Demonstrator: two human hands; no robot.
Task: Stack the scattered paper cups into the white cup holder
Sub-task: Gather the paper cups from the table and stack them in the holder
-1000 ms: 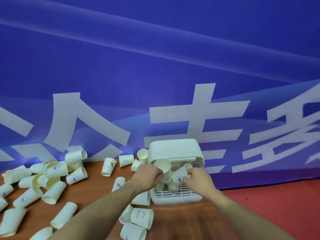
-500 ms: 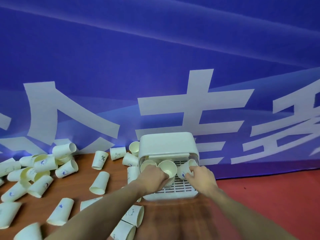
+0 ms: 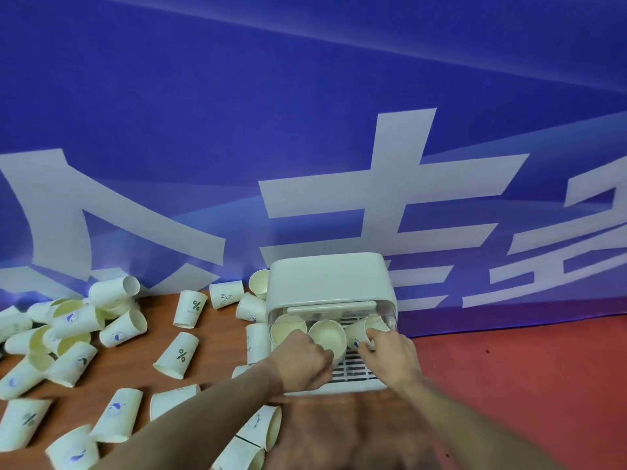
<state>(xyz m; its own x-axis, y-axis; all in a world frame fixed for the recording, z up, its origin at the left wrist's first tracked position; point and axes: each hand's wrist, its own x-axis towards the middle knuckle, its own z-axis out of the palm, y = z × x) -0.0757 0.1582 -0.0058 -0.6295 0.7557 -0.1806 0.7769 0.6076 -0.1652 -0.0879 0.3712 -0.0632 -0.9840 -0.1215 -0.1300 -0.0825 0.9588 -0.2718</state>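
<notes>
The white cup holder (image 3: 330, 283) stands on the wooden table against the blue banner, its front open over a slatted floor. My left hand (image 3: 300, 361) grips a paper cup (image 3: 327, 335) at the holder's mouth, its opening turned toward me. My right hand (image 3: 390, 347) pinches a second cup (image 3: 364, 329) tilted at the holder's right side. Another cup (image 3: 285, 329) sits inside at the left. Several scattered paper cups (image 3: 178, 356) lie across the table to the left.
A pile of cups (image 3: 71, 320) lies at the far left, and more cups (image 3: 261, 429) rest near my left forearm. A cup (image 3: 190, 307) stands upside down behind them. Red floor (image 3: 509, 374) lies right of the table (image 3: 210, 340). The blue banner (image 3: 305, 130) rises behind.
Both hands have pushed their cups lower and deeper into the holder's open front. The view has shifted, so the holder sits lower in the frame.
</notes>
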